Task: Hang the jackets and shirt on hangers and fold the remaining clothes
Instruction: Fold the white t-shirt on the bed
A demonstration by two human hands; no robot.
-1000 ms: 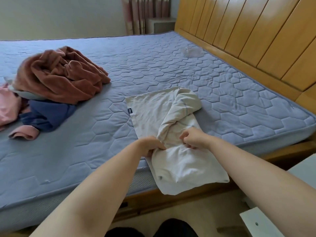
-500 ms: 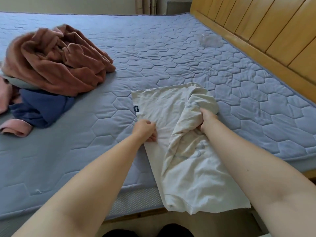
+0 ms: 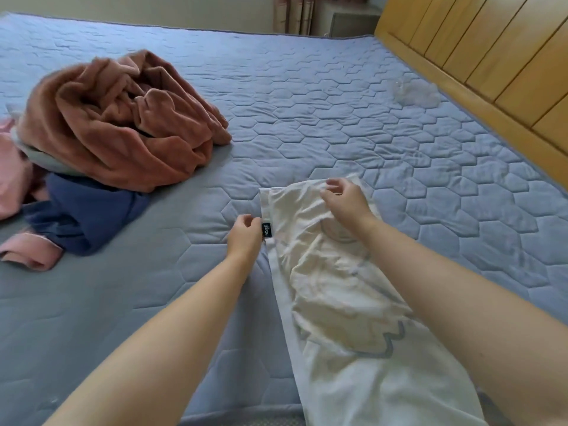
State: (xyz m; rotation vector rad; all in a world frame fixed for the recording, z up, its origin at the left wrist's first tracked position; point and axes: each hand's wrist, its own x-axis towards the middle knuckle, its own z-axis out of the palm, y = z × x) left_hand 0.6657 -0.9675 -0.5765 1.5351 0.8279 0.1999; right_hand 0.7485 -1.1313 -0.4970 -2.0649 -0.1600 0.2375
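Note:
A cream garment [image 3: 338,296] with a grey wavy print lies folded lengthwise on the blue mattress [image 3: 307,112], its lower end hanging over the near edge. My left hand [image 3: 246,233] sits at the garment's left edge beside a small black label [image 3: 266,229], fingers loosely curled and just touching the edge. My right hand [image 3: 344,204] hovers over the garment's far end, fingers relaxed, holding nothing that I can see. A heap of other clothes lies at the left: a rust-brown fleece [image 3: 123,118] on top, a navy piece [image 3: 89,213] and pink pieces [image 3: 27,250] under it.
A wooden headboard [image 3: 491,56] runs along the right side of the bed. A clear crumpled plastic bag [image 3: 415,93] lies near it. Curtains and a small cabinet [image 3: 353,20] stand beyond the far corner.
My right hand has carried the bunched right side of the cream garment over to the left and let it go. My left hand slid out to the left edge by the label.

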